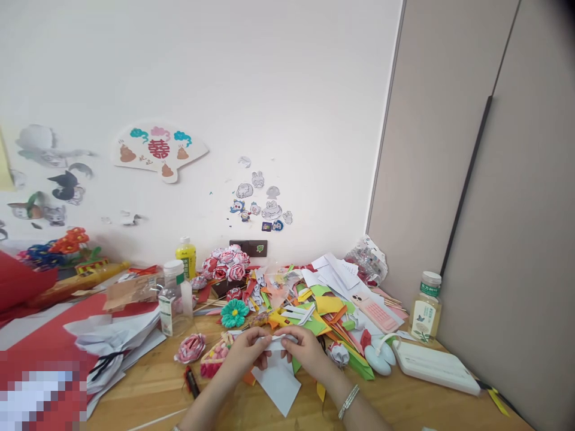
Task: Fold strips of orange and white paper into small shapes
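Observation:
A sheet of white paper (277, 383) hangs from my fingers over the near middle of the wooden table, its top edge folded or curled. My left hand (252, 347) pinches that edge from the left, thumb on top. From the right, my right hand (302, 348) pinches the same edge, close beside the left. Some fingertips are hidden behind the paper. Left of my hands lie a pink-and-white paper rose (190, 348) and a small basket of pink and yellow pieces (218, 358). A crumpled white paper ball (338, 353) is by my right wrist.
Coloured paper scraps (323, 308) heap behind my hands. A teal flower (234, 313), an empty clear bottle (173, 302) and a dark red pen (191, 381) are leftward. At right are a pink phone case (376, 311), a drink bottle (426, 308) and a white flat device (435, 366).

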Tool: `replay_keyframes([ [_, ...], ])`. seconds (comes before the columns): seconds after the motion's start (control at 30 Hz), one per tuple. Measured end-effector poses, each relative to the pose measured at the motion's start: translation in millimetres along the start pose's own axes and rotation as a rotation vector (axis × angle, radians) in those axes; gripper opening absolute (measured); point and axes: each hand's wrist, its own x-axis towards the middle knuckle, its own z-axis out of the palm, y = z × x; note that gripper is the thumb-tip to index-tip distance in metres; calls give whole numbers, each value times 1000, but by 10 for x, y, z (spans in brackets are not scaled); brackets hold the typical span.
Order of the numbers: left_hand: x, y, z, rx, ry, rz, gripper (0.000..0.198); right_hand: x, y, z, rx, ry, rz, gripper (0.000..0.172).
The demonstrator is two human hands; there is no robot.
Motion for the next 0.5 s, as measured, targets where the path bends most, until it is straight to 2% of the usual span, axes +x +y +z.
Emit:
replay_keyframes([
  [0.23, 37, -68, -26, 82, -12, 65, 30, -24, -51, -16, -17, -53, 62, 38],
  [0.5, 28, -63, -25, 73, -23, 76, 32, 15, 1, -29, 58, -73, 88, 31],
])
